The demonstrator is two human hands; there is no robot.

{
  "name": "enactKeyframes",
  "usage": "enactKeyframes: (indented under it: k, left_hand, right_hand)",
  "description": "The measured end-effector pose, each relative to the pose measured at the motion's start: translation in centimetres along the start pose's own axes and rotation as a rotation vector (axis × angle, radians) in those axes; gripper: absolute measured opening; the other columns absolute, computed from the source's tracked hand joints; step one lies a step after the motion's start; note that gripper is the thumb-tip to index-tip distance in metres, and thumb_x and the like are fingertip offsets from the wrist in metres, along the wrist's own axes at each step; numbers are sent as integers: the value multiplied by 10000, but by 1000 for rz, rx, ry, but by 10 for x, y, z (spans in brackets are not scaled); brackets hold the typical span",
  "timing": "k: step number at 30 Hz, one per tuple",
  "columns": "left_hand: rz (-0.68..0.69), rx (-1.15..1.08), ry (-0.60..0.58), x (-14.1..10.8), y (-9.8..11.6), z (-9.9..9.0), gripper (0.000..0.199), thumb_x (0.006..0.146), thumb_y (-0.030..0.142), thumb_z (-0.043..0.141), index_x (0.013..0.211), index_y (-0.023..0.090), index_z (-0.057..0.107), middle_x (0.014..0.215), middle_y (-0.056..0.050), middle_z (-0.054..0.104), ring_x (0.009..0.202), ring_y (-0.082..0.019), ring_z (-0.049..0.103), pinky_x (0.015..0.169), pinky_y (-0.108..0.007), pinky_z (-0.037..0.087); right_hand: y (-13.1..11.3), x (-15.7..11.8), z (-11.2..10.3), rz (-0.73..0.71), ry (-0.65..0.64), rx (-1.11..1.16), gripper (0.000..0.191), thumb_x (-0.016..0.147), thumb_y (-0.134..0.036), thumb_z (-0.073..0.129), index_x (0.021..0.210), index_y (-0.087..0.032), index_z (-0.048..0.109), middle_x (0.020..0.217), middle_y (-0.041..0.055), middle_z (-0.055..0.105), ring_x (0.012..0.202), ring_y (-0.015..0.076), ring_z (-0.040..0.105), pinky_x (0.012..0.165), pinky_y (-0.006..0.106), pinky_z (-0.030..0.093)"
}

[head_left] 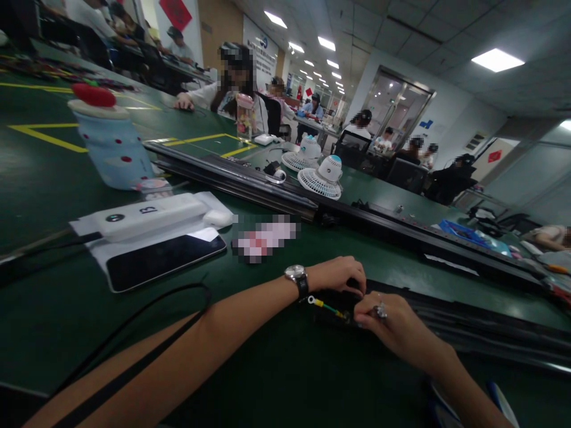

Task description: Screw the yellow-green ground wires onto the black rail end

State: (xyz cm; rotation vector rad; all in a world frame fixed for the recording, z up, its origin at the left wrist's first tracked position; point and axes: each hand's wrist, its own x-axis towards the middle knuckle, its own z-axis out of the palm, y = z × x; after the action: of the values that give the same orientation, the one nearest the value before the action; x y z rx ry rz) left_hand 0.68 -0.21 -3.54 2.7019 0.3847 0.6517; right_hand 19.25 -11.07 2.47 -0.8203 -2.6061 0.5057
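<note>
A long black bar (455,324) lies across the green table, with its near end under my hands. From the upper side, my left hand (341,274), wearing a watch, curls its fingers over that dark end. My right hand (395,321), with a ring, is closed beside it, thumb and fingers pressed together at the bar's end. What sits between the fingertips of either hand is too dark to make out. A short green-yellow wire (330,308) with a ring terminal sticks out leftward from the bar end, near my right fingertips.
On the left are a phone (167,258), a white power strip (151,217) and a blue cup (111,145). Black rails (241,184) cross the table behind, near two small white fans (322,178). Blue-handled tools (502,401) lie lower right. A person (236,77) sits opposite.
</note>
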Motion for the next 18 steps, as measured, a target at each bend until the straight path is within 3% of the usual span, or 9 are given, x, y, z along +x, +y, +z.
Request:
enactKeyframes:
  k: [3, 9, 14, 18]
  left_hand:
    - [-6, 3, -6, -1, 1, -2, 117, 888, 313, 674, 962, 242, 732, 1060, -53, 657, 965, -179, 580, 866, -284, 423]
    - [-9, -11, -32, 0, 5, -9, 124, 882, 286, 680, 998, 255, 714, 1055, -39, 660, 987, -180, 580, 893, -289, 416]
    - [-126, -80, -49, -1, 12, -16, 438, 886, 236, 656, 1303, 334, 561, 1130, -25, 642, 1018, -194, 559, 904, -307, 416]
    - [-149, -112, -42, -1, 14, -16, 435, 883, 275, 667, 1298, 326, 548, 1177, -19, 629, 1026, -199, 547, 919, -316, 406]
  right_hand:
    - [6, -4, -7, 28, 11, 39, 151, 999, -259, 503, 944, -221, 638, 837, 6, 687, 779, 147, 636, 742, 262, 458]
    - [9, -7, -3, 223, 197, 117, 203, 966, -289, 566, 791, -213, 634, 624, -42, 634, 551, 115, 592, 593, 234, 422]
    - [1, -4, 4, 216, 168, 161, 158, 959, -280, 583, 829, -214, 643, 652, -42, 649, 581, 111, 611, 610, 224, 424]
    - [3, -4, 5, 197, 199, 95, 182, 970, -267, 563, 807, -211, 622, 679, -31, 649, 627, 121, 618, 645, 239, 418]
